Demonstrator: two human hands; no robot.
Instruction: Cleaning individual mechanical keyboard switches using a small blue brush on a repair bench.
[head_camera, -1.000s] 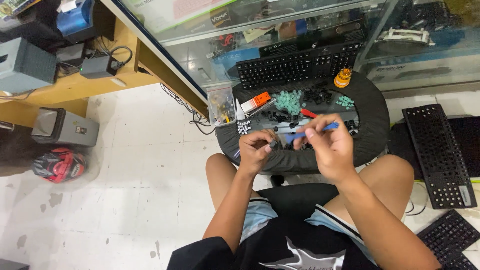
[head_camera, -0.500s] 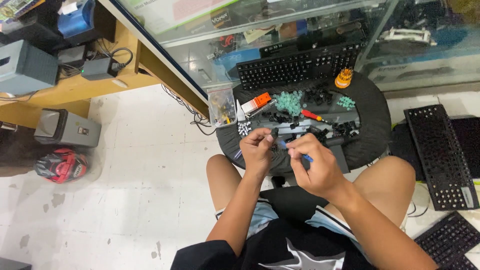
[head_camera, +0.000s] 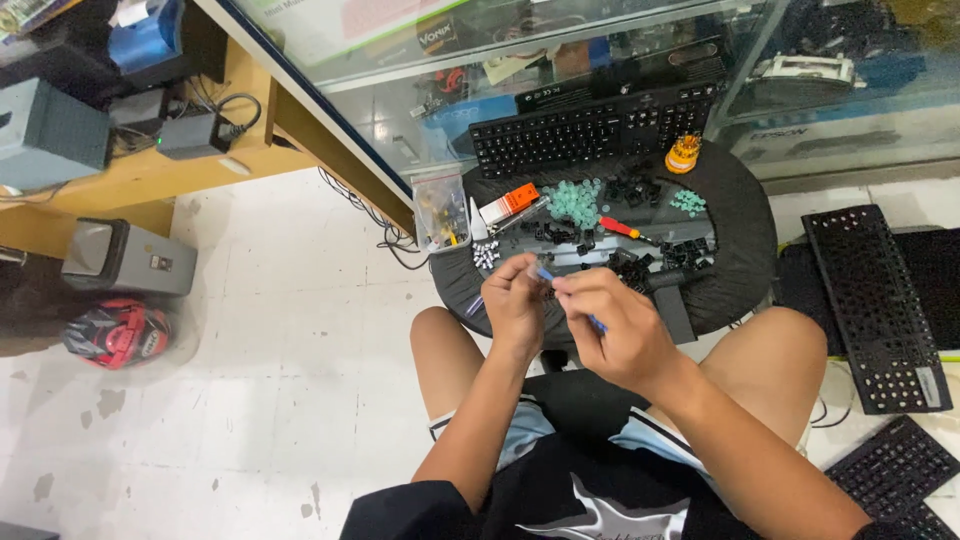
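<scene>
- The small dark part (head_camera: 541, 283), which I take for a keyboard switch or keycap, sits pinched in the fingertips of my left hand (head_camera: 515, 300), held up in front of my knees, above the near edge of the round black cushioned surface (head_camera: 745, 225).
- My right hand (head_camera: 615, 325) lies just beside it to the right, fingers closed round a thin blue-handled tool (head_camera: 560, 287). Its long axis slants from lower right up to upper left, with the upper tip meeting the part at my left fingertips.
- Both grips are closed tight: the left on the part, the right on the tool. The right hand is the nearer one for working the tip in.
- The part itself is mostly hidden by my fingers; I cannot tell its exact shape or whether the tip is inside it or only touching.
- Beyond my hands, the surface carries a heap of loose black keycaps (head_camera: 640, 265), a pile of pale green rubber domes (head_camera: 575, 200), a red-handled screwdriver (head_camera: 622, 228) and a full black keyboard (head_camera: 590, 125) at the far edge.
- A bare black keyboard frame (head_camera: 875, 300) lies on the floor to my right.
</scene>
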